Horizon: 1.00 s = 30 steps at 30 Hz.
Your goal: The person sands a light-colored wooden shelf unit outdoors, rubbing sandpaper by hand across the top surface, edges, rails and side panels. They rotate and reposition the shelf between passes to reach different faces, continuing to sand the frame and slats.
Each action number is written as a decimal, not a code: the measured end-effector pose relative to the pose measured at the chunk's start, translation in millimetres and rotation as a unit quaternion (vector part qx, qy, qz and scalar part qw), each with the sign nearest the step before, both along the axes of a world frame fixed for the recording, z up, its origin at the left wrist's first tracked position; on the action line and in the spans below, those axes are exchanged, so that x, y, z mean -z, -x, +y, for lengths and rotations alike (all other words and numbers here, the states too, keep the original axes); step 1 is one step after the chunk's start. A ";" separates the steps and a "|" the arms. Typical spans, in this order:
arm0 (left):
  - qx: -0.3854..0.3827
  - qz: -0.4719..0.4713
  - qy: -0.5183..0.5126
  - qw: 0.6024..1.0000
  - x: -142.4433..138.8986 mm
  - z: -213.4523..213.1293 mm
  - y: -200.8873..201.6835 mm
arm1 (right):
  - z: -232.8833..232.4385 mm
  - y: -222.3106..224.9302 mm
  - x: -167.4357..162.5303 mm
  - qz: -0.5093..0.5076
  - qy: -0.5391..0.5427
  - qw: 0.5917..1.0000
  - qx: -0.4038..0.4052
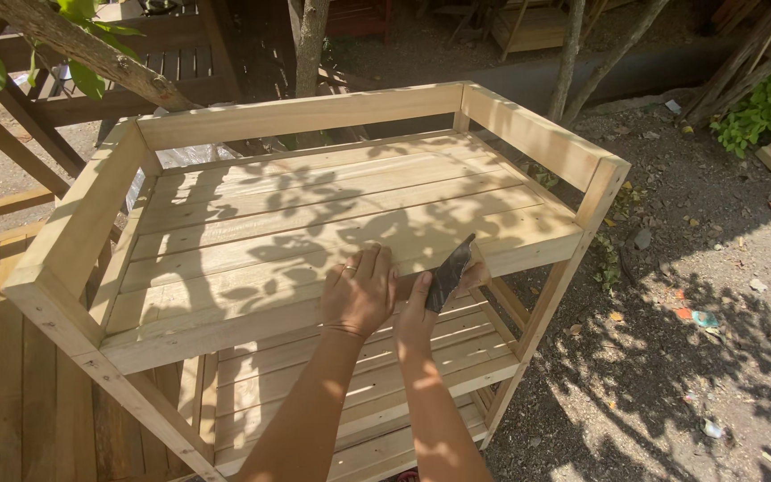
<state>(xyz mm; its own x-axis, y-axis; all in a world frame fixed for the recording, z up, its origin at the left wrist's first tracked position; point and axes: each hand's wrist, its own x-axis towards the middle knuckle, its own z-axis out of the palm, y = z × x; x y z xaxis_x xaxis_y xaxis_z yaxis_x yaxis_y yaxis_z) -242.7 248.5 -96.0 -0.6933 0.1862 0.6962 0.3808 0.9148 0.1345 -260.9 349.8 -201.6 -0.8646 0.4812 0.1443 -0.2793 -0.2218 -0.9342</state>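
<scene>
The left hand (359, 293) lies flat, fingers spread, on the top slats of the wooden shelf unit (314, 223). The right hand (421, 308) pinches a dark sheet, probably sandpaper (450, 272), at the front edge. It looks thin, light and bendable, best held by its fold.

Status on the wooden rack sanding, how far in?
Built: the wooden rack stands assembled, with top slats, side rails and lower shelves. In hand: right hand presses dark sandpaper on the front slat edge; left hand lies flat beside it. How much is already sanded cannot be judged.
</scene>
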 end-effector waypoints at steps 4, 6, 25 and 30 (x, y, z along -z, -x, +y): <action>-0.004 -0.022 0.013 1.000 -2.8 0.2 -1.0 | 116.6 66.2 -30.1 0.080 -0.090 0.972 0.203; -0.002 -0.024 0.020 1.000 -4.1 1.0 -1.7 | 156.0 84.4 -49.9 0.003 -0.108 0.952 0.287; -0.018 0.004 0.015 1.000 1.2 4.7 -5.2 | 164.8 86.2 -72.7 -0.106 -0.272 0.904 0.311; -0.026 0.014 -0.002 1.000 -3.3 3.6 -5.5 | 5.5 -21.7 -45.2 0.015 -0.286 0.951 0.113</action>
